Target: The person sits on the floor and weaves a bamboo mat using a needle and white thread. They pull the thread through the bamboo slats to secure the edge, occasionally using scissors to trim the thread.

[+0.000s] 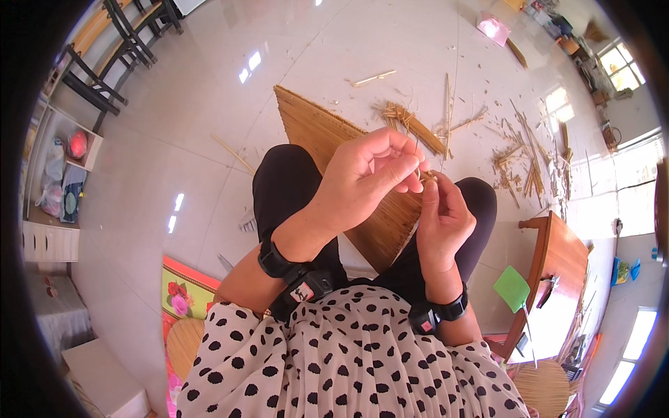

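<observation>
My left hand [376,167] pinches with thumb and fingertips close together, and a thin dark strand [417,141] rises beside them. Just to the right, my right hand [446,217] is closed, its thumb and fingertips on a small straw-coloured woven piece [426,176]. The two hands nearly touch at this piece, and the fingers hide much of it. Below them a brown wooden board [376,233] lies slanted across my legs, one corner pointing to the far left.
A bundle of straw strips [416,127] lies on the tiled floor beyond the board. More loose straw [523,160] is scattered farther right. At my right stands a wooden stool-like table [561,254] with a green fly swatter [512,288] by it. A floral mat [185,292] lies left.
</observation>
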`<action>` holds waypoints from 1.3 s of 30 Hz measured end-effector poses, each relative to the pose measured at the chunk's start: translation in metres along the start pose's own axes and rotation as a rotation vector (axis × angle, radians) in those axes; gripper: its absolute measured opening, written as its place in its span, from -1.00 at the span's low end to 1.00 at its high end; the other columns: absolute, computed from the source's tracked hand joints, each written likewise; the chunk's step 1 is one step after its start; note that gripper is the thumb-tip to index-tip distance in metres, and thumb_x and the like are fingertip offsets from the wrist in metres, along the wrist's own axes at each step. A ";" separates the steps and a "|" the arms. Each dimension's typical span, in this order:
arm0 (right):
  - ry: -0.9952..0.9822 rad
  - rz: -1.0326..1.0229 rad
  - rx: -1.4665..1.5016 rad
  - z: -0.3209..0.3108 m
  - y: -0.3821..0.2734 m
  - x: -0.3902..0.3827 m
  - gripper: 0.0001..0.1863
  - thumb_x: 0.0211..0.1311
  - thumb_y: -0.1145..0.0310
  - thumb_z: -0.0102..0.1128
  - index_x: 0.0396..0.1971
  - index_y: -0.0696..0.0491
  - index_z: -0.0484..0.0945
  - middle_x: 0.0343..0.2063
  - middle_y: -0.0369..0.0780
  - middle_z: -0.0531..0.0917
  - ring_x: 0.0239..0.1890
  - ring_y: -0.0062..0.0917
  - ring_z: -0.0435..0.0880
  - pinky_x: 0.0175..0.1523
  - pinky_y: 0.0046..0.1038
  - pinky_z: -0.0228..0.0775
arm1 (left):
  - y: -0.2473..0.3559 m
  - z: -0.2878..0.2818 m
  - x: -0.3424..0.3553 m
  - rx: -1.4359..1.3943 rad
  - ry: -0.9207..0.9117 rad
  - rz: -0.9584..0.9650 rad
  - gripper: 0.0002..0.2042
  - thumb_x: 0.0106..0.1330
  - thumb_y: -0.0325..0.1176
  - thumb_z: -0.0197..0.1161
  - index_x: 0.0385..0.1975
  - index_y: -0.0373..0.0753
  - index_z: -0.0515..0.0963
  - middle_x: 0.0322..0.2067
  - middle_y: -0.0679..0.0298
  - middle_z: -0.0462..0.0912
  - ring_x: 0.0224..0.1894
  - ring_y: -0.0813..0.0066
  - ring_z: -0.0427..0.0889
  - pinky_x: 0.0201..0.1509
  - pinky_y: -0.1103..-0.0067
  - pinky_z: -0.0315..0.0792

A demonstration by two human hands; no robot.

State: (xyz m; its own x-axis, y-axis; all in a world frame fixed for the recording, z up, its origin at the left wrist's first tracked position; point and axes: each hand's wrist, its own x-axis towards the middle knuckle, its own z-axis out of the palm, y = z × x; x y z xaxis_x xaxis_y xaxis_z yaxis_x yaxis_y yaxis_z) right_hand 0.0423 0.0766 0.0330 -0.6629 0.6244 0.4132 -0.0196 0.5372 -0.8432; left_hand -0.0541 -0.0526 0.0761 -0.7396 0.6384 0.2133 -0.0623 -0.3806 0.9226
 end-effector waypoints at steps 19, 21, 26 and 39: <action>0.033 -0.121 -0.130 -0.006 0.004 0.011 -0.82 0.26 0.46 0.33 -0.24 0.27 0.66 -0.59 -0.19 0.66 -0.56 -0.71 0.60 -0.40 -0.64 0.44 | 0.122 -0.063 0.008 0.236 0.223 0.699 -0.78 0.49 -0.44 0.05 -0.02 -0.41 0.54 -0.46 0.32 0.52 -0.45 0.64 0.38 -0.43 0.61 0.27; 0.019 -0.085 -0.123 -0.009 0.009 0.012 -0.83 0.27 0.46 0.34 -0.24 0.26 0.66 -0.59 -0.22 0.65 -0.54 -0.75 0.58 -0.40 -0.66 0.42 | 0.107 -0.060 0.013 0.236 0.191 0.685 -0.80 0.47 -0.45 0.07 -0.05 -0.40 0.54 -0.46 0.31 0.53 -0.47 0.65 0.41 -0.44 0.63 0.30; -0.008 -0.057 -0.073 -0.015 0.015 0.010 -0.82 0.27 0.43 0.35 -0.26 0.24 0.67 -0.61 -0.30 0.62 -0.55 -0.80 0.51 -0.40 -0.71 0.37 | 0.049 -0.013 -0.013 0.522 0.075 0.202 -0.91 0.42 -0.48 0.09 -0.23 -0.33 0.52 -0.52 0.36 0.55 -0.58 0.69 0.45 -0.48 0.72 0.35; 0.003 -0.008 -0.028 -0.021 0.023 0.007 -0.79 0.29 0.38 0.35 -0.27 0.25 0.67 -0.64 -0.38 0.57 -0.56 -0.83 0.41 -0.44 -0.73 0.28 | -0.014 0.002 -0.032 0.976 0.000 0.312 -0.80 0.14 -0.59 0.32 -0.23 -0.29 0.64 -0.55 0.17 0.64 -0.59 0.28 0.62 -0.55 0.54 0.45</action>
State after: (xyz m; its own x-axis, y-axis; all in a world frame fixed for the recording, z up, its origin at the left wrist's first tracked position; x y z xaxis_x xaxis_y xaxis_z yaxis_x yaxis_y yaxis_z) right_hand 0.0528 0.1047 0.0235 -0.6603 0.6219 0.4211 -0.0040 0.5577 -0.8300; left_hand -0.0281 -0.0665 0.0571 -0.6294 0.6043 0.4886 0.7055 0.1806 0.6853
